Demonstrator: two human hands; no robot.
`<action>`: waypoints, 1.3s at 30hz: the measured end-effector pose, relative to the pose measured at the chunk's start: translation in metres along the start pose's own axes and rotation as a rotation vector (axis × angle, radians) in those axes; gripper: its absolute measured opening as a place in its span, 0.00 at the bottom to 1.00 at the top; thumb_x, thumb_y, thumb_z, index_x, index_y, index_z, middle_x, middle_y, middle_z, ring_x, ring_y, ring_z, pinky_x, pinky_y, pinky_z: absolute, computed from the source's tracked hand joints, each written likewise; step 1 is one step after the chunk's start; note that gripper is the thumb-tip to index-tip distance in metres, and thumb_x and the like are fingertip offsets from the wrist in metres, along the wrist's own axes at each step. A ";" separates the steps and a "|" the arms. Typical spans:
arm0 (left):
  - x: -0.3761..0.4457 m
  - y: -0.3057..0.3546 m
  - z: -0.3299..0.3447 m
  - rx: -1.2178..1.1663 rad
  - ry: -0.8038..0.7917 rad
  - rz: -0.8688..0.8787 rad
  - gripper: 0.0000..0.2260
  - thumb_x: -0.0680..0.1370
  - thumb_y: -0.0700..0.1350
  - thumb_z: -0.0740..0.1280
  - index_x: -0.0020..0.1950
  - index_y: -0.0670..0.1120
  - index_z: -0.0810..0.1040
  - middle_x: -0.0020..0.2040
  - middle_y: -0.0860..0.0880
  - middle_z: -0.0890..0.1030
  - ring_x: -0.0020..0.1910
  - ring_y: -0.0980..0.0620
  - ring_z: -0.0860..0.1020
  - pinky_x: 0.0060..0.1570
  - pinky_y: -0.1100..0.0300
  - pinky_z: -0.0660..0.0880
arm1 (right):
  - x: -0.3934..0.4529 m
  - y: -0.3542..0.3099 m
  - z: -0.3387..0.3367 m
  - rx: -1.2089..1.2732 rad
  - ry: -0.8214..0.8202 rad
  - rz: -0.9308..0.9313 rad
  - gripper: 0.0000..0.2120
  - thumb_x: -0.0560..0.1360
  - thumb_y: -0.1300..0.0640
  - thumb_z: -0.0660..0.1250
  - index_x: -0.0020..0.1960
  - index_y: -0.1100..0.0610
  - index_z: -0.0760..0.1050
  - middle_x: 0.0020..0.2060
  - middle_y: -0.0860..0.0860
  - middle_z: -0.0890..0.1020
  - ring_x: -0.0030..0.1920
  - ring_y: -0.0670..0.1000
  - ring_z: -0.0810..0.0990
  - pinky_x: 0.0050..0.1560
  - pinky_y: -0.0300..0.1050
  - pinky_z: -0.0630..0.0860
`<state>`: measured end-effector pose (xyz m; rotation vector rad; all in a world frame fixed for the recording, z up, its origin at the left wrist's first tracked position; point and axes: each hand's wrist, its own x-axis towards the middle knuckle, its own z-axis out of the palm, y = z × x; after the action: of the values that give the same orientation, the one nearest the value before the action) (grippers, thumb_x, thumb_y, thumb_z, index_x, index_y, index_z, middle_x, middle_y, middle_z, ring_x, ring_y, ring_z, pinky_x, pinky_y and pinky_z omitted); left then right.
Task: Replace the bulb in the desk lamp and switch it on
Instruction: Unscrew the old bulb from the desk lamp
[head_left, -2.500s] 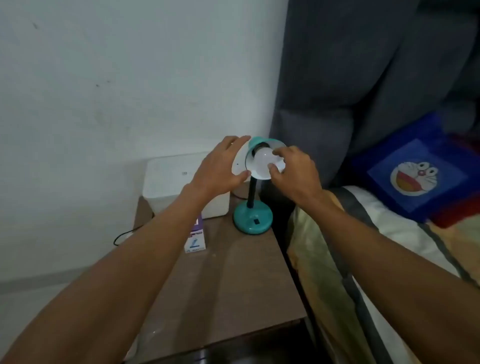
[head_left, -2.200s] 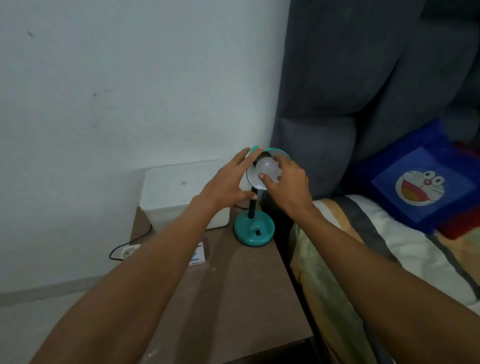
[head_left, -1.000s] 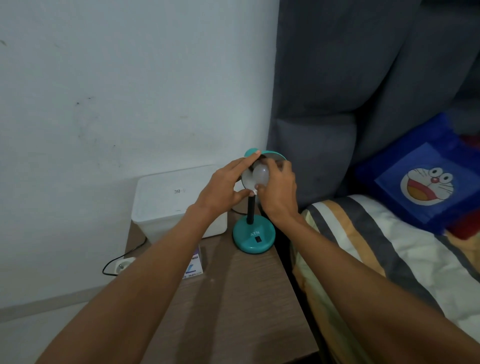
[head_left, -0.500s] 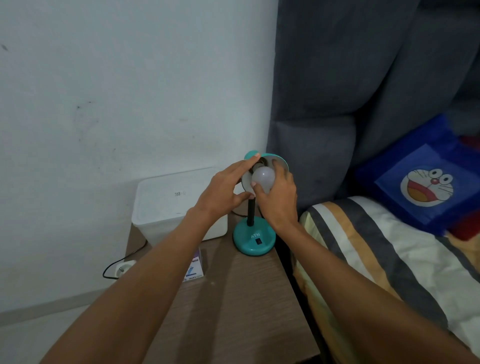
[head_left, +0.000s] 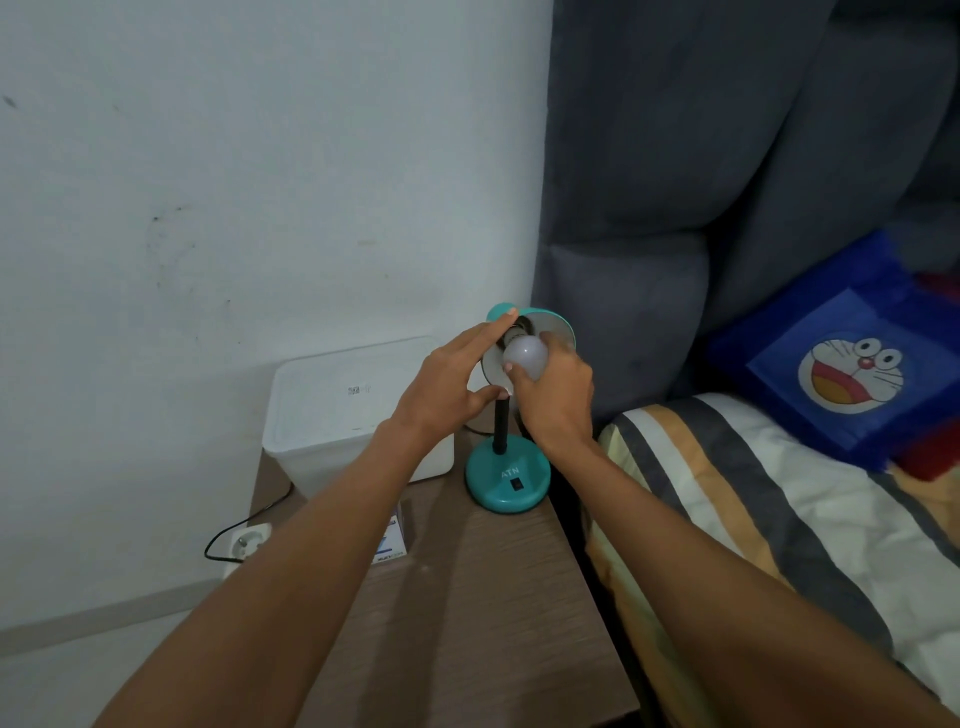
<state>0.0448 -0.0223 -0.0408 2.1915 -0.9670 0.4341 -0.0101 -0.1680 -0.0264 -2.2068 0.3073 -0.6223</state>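
A teal desk lamp stands at the far right of the bedside table (head_left: 483, 613), its round base (head_left: 506, 480) carrying a small black switch. Its shade (head_left: 558, 327) tilts toward me. A white bulb (head_left: 524, 355) sits in the shade at the socket, unlit. My right hand (head_left: 556, 395) grips the bulb from below and the right, fingers wrapped around it. My left hand (head_left: 449, 387) holds the shade's left rim between thumb and fingers. A small bulb box (head_left: 390, 540) lies on the table under my left forearm, partly hidden.
A white lidded box (head_left: 348, 410) stands against the wall behind the lamp. A black cable runs to a white socket (head_left: 249, 540) on the floor at left. A bed with a striped blanket (head_left: 753, 519), a blue cartoon cushion (head_left: 841, 364) and a grey headboard (head_left: 727, 156) lies right.
My right hand has turned around the bulb, which now shows more outside my fingers. My left hand stays on the shade. The camera view has shifted slightly.
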 end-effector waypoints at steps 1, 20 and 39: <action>0.000 0.000 0.000 0.001 0.001 0.002 0.43 0.72 0.40 0.81 0.82 0.51 0.63 0.75 0.47 0.75 0.71 0.47 0.76 0.68 0.48 0.76 | 0.000 0.000 0.000 -0.048 -0.013 -0.049 0.24 0.75 0.55 0.73 0.68 0.56 0.72 0.63 0.56 0.76 0.60 0.58 0.78 0.58 0.50 0.76; 0.000 0.002 -0.001 0.003 -0.005 0.010 0.41 0.73 0.40 0.79 0.82 0.49 0.63 0.74 0.46 0.75 0.70 0.48 0.76 0.68 0.49 0.77 | -0.002 -0.003 0.001 -0.084 -0.020 0.000 0.27 0.76 0.46 0.69 0.70 0.59 0.69 0.60 0.60 0.79 0.57 0.61 0.80 0.55 0.54 0.79; 0.001 0.000 -0.002 0.018 -0.019 0.022 0.43 0.73 0.40 0.79 0.83 0.51 0.61 0.74 0.46 0.75 0.69 0.48 0.77 0.67 0.50 0.77 | -0.003 -0.006 0.000 -0.063 -0.032 -0.028 0.29 0.75 0.52 0.72 0.72 0.56 0.67 0.66 0.58 0.70 0.63 0.59 0.75 0.60 0.51 0.75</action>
<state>0.0451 -0.0211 -0.0392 2.2066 -1.0018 0.4338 -0.0124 -0.1627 -0.0231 -2.2825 0.2837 -0.5989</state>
